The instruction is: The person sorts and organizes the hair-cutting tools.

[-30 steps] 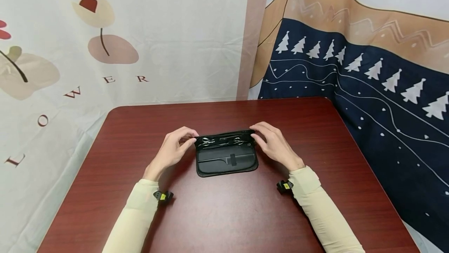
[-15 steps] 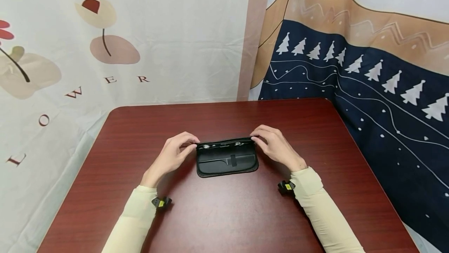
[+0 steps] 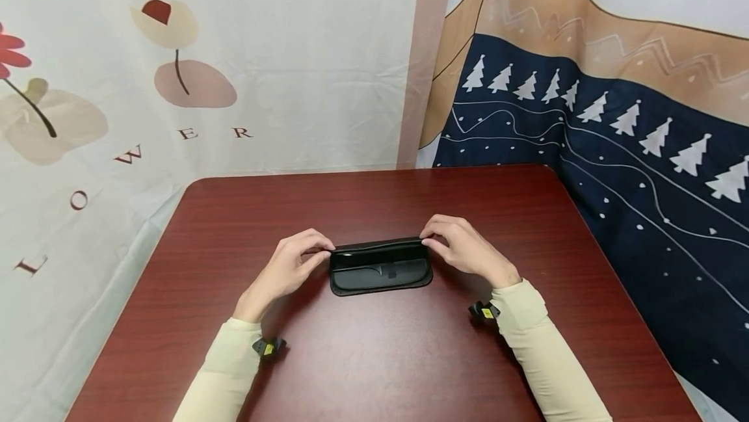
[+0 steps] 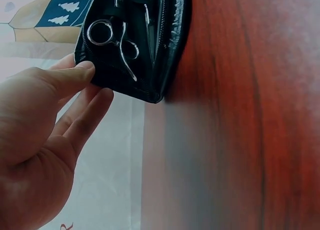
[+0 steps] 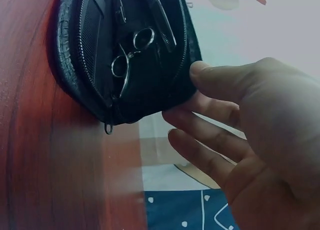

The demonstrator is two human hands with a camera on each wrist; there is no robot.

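A black zippered case (image 3: 380,282) lies partly open on the table, its far flap tilted up over the lower half. My left hand (image 3: 289,264) pinches the flap's left corner between thumb and fingers. At the opposite corner my right hand (image 3: 468,250) pinches the same flap. Inside the case, silver scissors (image 4: 101,32) show in the left wrist view. Another pair of scissors (image 5: 120,66) sits in the right wrist view, near a metal zipper pull (image 5: 108,128). A comb-like shape (image 3: 365,270) lies in the lower half.
The reddish-brown wooden table (image 3: 374,357) spreads around the case. Behind it hang a pale cloth (image 3: 316,71) with printed flowers and letters and a dark blue cloth (image 3: 526,123) with white trees.
Both hands have come down and nearer with the case's upper flap. It now leans further over the lower half, and the scissors inside have gone out of the head view.
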